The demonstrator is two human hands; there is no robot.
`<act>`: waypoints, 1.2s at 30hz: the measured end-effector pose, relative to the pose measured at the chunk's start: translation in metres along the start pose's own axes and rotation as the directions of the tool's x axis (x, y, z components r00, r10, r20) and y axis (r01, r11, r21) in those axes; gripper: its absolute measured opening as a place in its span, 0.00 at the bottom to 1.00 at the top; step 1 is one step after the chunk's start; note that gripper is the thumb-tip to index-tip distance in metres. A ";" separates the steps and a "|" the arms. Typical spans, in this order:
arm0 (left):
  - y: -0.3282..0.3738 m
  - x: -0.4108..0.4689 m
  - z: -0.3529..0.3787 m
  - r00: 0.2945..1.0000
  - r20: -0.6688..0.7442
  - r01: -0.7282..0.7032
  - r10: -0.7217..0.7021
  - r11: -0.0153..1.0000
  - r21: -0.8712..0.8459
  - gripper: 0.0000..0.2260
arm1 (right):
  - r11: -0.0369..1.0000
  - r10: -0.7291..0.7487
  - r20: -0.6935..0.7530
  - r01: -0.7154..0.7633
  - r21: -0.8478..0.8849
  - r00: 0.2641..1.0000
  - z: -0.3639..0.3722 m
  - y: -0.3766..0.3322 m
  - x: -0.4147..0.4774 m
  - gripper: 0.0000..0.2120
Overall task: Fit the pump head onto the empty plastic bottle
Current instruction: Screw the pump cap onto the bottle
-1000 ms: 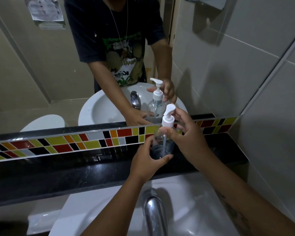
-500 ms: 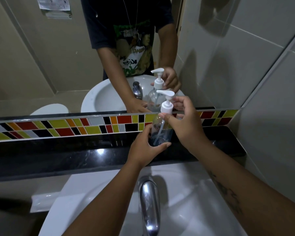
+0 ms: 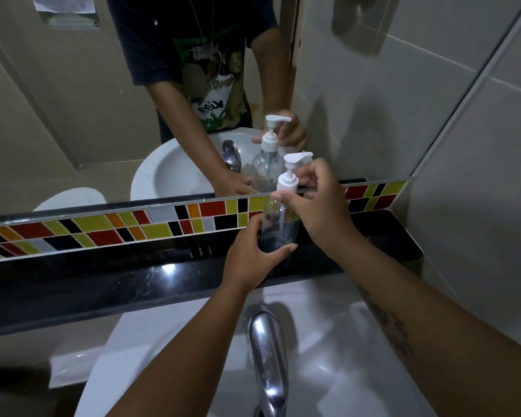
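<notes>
Fingers of the right hand (image 3: 322,206) pinch the white collar of the pump head (image 3: 288,182), thumb tip on its near side and the other fingertips behind, just right of centre frame. Left hand (image 3: 250,257) wraps the base of the bottle (image 3: 278,227) from below, fingers curled round it with the thumb across the front. Pump head sits on the neck with its dip tube running down inside; whether the thread is fully home cannot be told. Bottle stands upright on the black ledge (image 3: 103,275) under the mirror (image 3: 73,115), above the tap (image 3: 268,350) at lower centre.

Clear and empty, the bottle looks very light and thin-walled, so it would likely dent under a hard squeeze and spin on the glossy ledge if held loosely. A low, firm grip near the base suits it. Ribbed collar is the place to turn; the nozzle on top probably swivels and gives no purchase.
</notes>
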State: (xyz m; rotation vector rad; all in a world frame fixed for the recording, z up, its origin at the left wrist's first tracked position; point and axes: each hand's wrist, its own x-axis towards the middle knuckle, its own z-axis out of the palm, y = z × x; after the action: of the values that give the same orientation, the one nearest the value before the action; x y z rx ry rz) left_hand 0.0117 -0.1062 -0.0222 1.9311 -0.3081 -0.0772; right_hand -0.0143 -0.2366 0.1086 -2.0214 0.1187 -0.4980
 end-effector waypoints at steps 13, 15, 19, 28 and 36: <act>0.005 -0.001 -0.001 1.000 0.010 0.002 -0.002 1.000 0.001 0.34 | 0.987 0.126 0.046 -0.130 0.093 0.991 0.003 0.000 0.001 0.21; 0.006 -0.001 -0.002 1.000 0.013 0.004 -0.004 1.000 0.001 0.34 | 0.986 0.133 0.086 -0.141 0.092 0.987 0.002 0.001 0.001 0.26; 0.006 -0.001 -0.002 1.000 0.015 0.004 -0.004 1.000 -0.003 0.34 | 0.981 0.134 0.226 -0.161 0.105 0.965 -0.005 0.003 0.000 0.19; 0.008 -0.003 -0.001 1.000 0.003 0.005 -0.005 0.999 0.046 0.31 | 0.987 0.129 -0.008 -0.128 0.096 0.992 0.009 -0.001 0.004 0.26; 0.007 -0.002 0.000 1.000 -0.001 -0.005 0.005 0.999 0.052 0.31 | 0.984 0.092 0.138 -0.112 0.141 0.986 -0.009 0.007 -0.002 0.18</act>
State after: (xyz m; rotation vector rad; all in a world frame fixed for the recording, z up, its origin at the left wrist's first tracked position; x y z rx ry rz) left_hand 0.0084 -0.1077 -0.0154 1.9815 -0.3170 -0.0650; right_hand -0.0183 -0.2463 0.1060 -1.8857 0.1013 -0.2988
